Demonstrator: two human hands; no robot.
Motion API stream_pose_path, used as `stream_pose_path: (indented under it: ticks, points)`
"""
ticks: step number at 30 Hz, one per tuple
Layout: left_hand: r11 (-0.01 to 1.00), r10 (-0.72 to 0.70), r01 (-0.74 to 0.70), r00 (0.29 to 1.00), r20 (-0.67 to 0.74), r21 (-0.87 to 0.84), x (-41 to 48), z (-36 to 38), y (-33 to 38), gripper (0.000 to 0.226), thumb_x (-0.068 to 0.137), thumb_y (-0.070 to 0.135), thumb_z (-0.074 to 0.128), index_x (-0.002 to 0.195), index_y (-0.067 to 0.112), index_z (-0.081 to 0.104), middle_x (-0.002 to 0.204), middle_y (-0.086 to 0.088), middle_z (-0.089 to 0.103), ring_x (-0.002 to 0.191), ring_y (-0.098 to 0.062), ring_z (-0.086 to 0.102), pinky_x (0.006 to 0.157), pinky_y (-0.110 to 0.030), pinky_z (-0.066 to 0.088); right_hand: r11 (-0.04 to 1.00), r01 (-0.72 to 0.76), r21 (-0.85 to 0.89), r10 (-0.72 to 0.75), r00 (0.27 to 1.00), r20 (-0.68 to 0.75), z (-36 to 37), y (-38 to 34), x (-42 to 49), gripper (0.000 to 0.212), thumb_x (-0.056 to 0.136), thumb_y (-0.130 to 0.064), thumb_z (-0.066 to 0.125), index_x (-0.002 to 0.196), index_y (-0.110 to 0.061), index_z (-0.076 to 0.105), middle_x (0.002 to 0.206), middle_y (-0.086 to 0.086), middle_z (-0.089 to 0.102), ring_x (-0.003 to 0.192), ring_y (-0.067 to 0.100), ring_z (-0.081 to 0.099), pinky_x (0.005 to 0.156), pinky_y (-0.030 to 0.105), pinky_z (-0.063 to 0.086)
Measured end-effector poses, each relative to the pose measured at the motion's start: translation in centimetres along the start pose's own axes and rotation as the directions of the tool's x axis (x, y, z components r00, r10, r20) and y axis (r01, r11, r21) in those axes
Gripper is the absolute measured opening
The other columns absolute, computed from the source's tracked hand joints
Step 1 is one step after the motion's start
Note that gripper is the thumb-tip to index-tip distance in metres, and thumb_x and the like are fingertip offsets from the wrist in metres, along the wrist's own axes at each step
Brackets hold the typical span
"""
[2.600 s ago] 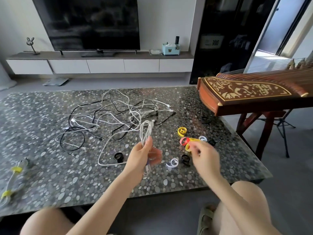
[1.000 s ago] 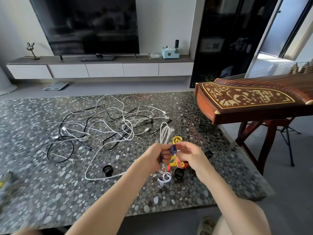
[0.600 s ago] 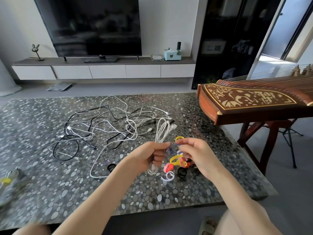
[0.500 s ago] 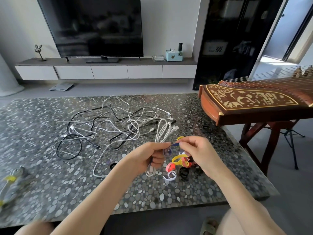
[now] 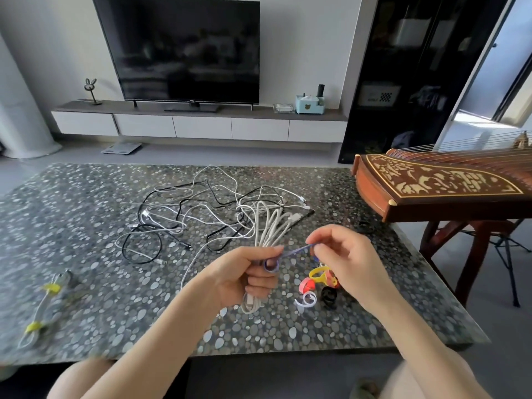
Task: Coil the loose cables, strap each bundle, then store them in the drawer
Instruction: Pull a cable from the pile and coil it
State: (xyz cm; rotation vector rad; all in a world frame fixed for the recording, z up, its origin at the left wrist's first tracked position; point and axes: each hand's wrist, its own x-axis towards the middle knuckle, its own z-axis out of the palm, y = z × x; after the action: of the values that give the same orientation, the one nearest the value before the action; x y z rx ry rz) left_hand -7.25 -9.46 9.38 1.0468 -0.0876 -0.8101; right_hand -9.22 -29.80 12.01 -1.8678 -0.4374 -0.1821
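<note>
"Two hands meet low over the table. The left hand has its grip clamped round a folded bundle of white cable, loops fanning upward, ends hanging below the fist."

"And the right hand?"

"Its grip pinches one end of a thin purple strap; the other end curls into a loop at the left thumb."

"What lies beneath?"

"On the pebble-patterned grey table, a yellow ring strap, a red rolled strap, a white curled strap and a black strap. Far left, blurred, a white bundle bound with yellow straps."

"Further out?"

"A tangle of loose white and black cables mid-table, a carved brown zither at the far right corner, a dark television beyond."
</note>
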Motion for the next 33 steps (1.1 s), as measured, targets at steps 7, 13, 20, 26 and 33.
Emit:
stream_pose_path:
  ticks: [7,13,20,26,33]
  points:
    - [0.997,0.015,-0.003,0.989,0.148,-0.082,-1.3,1.3,0.5,0.034,0.071,0.024,0.078,0.060,0.014,0.047,0.046,0.008,0.021,0.039,-0.006,0.019,0.034,-0.015,0.020,0.910,0.035,0.413,-0.022,0.999,-0.035,1.6,-1.8,0.8,0.010,0.079,-0.019,0.071,0.086,-0.025,0.074,0.081,-0.009,0.069,0.078,0.003,0.062,0.072,0.014,0.048]
    - [0.981,0.026,0.037,0.947,0.320,-0.189,-1.5,2.0,0.6,0.034,0.073,0.023,0.078,0.056,0.016,0.049,0.046,0.008,0.019,0.040,-0.007,0.019,0.035,-0.014,0.023,0.787,0.173,0.592,-0.143,0.985,-0.098,2.5,-2.1,0.6,0.016,0.075,-0.030,0.077,0.086,-0.022,0.071,0.081,0.001,0.068,0.074,0.014,0.059,0.073,0.021,0.049]
    - [0.992,0.119,-0.102,0.943,0.312,-0.070,-1.5,2.3,0.4,0.048,0.077,0.059,0.063,0.086,0.011,0.063,0.056,0.007,0.028,0.049,-0.008,0.025,0.045,-0.016,0.027,0.654,-0.112,0.748,0.062,0.994,0.094,3.4,-4.0,0.5,0.010,0.079,-0.029,0.064,0.078,-0.020,0.068,0.068,-0.005,0.051,0.061,0.010,0.043,0.060,0.023,0.039]
    - [0.953,0.195,-0.177,0.979,-0.052,0.245,-1.8,1.0,0.2,0.078,0.082,0.072,0.018,0.107,0.011,0.060,0.058,0.005,0.035,0.051,-0.012,0.033,0.051,-0.021,0.028,0.479,-0.348,0.806,0.378,0.910,0.168,0.4,-1.7,1.2,0.009,0.082,-0.009,0.054,0.077,-0.007,0.061,0.065,0.006,0.060,0.055,0.016,0.061,0.055,0.029,0.055]
    - [0.670,0.437,-0.157,0.873,-0.215,0.726,-2.0,2.3,-0.5,0.065,0.079,0.068,0.044,0.072,0.009,0.069,0.054,-0.001,0.055,0.048,-0.015,0.046,0.056,-0.025,0.041,0.759,-0.527,0.383,0.537,0.839,0.091,2.2,2.1,1.3,0.018,0.092,0.000,0.053,0.078,0.000,0.064,0.050,0.006,0.053,0.035,0.010,0.036,0.034,0.019,0.027]
